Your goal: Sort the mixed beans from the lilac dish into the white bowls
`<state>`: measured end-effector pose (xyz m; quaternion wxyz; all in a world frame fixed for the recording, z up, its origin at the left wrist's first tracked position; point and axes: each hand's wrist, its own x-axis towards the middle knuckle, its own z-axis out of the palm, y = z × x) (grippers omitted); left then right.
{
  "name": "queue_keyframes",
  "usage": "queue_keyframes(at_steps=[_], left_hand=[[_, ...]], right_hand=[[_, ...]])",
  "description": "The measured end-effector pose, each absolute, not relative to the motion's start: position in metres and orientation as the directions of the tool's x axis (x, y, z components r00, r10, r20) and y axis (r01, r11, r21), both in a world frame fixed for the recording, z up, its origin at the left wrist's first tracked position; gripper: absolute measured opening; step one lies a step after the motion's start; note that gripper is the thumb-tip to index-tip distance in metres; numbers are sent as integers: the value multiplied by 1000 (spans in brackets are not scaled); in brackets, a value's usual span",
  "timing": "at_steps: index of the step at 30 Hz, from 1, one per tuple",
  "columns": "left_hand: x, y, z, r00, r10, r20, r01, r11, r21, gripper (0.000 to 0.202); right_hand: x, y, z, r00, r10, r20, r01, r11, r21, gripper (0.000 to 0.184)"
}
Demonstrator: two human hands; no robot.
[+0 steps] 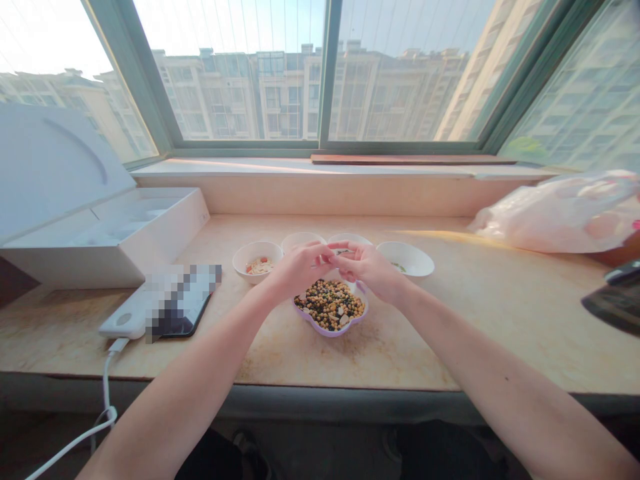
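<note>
My left hand [306, 261] and my right hand [367, 267] meet at the fingertips over the back of a purple-rimmed, scalloped bowl [327, 331]. Both have their fingers pinched together; whatever lies between them is too small or hidden to name. Mixed beans [331, 303], black, green and yellow with some pale ones, fill that bowl. Behind it several white bowls stand in an arc. Pale and reddish pieces lie in the left bowl [240, 259], and a few green bits in the right bowl [423, 262]. My hands partly cover the two middle bowls.
To the left stand an open white box [165, 233], a white power bank [125, 313] with a cable [106, 380], and a phone [193, 313]. A plastic bag [560, 213] and a dark object [615, 300] lie at the right. The window closes off the back.
</note>
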<state>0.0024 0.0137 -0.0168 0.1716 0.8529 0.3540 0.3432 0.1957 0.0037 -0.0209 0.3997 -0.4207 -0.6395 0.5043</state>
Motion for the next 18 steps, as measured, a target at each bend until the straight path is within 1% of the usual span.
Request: queue_keyframes(at_steps=[2,4,6,8,9,11,12,14,16,18], left_hand=[[2,15,-17,513,724,462,501,-689,523,16],[1,16,-17,500,731,465,534,-683,499,18],[-2,19,-16,455,758,467,594,-650,475,19],[-5,23,-16,386,796,467,675,-589,445,21],[-6,25,-16,356,810,465,715,-557,423,22],[-9,30,-15,322,827,461,780,-508,366,25],[-10,32,-15,322,831,454,803,-494,333,27],[-10,35,-14,343,838,424,839,-477,263,29],[-10,37,-14,360,848,389,864,-460,206,31],[-9,37,-15,359,858,368,879,-444,176,31]], right_hand=[[196,2,-19,-331,942,54,224,134,-965,66],[195,-2,-16,-337,939,70,360,197,-912,61],[195,-7,-12,-362,920,147,521,331,-787,46],[194,-12,-9,-433,881,193,645,452,-616,27],[193,-14,-8,-484,856,183,675,497,-546,22],[190,-18,-9,-603,788,122,666,582,-467,19],[189,-19,-10,-656,749,97,643,621,-449,20],[187,-19,-14,-718,692,74,603,671,-432,36],[185,-19,-18,-729,681,69,596,681,-425,51],[183,-18,-19,-724,688,54,610,674,-417,54]])
